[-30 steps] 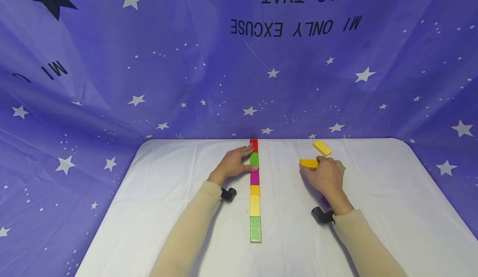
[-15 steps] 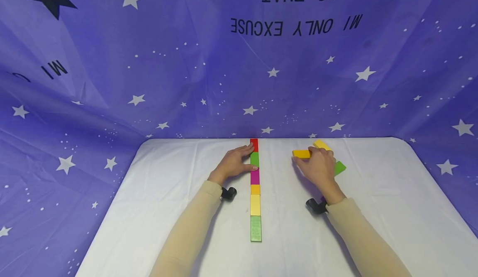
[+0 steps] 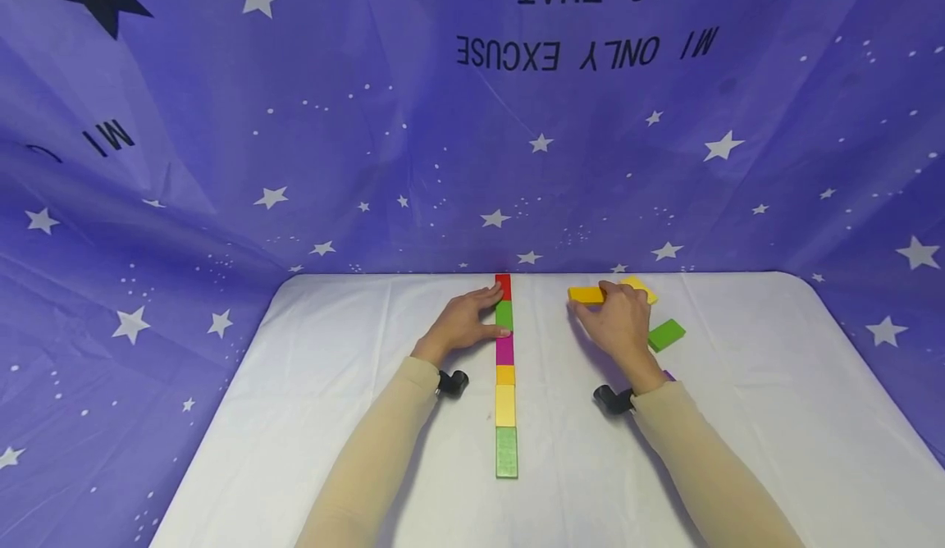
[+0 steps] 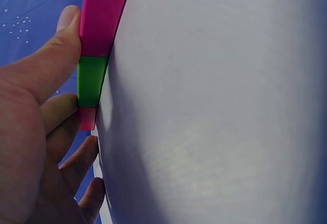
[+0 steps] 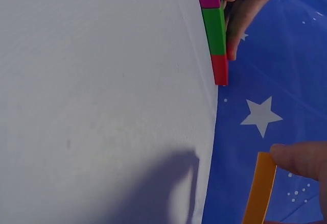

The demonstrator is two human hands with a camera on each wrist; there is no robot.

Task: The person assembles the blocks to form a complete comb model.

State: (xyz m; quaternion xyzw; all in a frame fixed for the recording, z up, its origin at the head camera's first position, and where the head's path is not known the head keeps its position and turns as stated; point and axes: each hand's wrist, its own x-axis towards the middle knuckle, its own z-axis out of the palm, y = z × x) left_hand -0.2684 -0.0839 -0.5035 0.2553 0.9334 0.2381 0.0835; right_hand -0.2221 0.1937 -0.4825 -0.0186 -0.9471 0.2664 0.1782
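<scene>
From here I count six blocks in the row [image 3: 505, 406], left hand [image 3: 462, 324] spread against it, right hand [image 3: 623, 321] pinching an orange block [image 3: 585, 295] off to its right, with yellow block [image 3: 642, 289], green block [image 3: 668, 335] and purple block [image 3: 668, 376] seemingly left to add.

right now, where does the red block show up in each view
Head: red block near picture centre, top end of the row.
Left wrist: red block left of centre, row's lower end.
Right wrist: red block upper right, row's lower end.
Shared landmark: green block beside it.

Orange block [image 3: 586, 295] partly behind right hand [image 3: 618, 317]
</scene>
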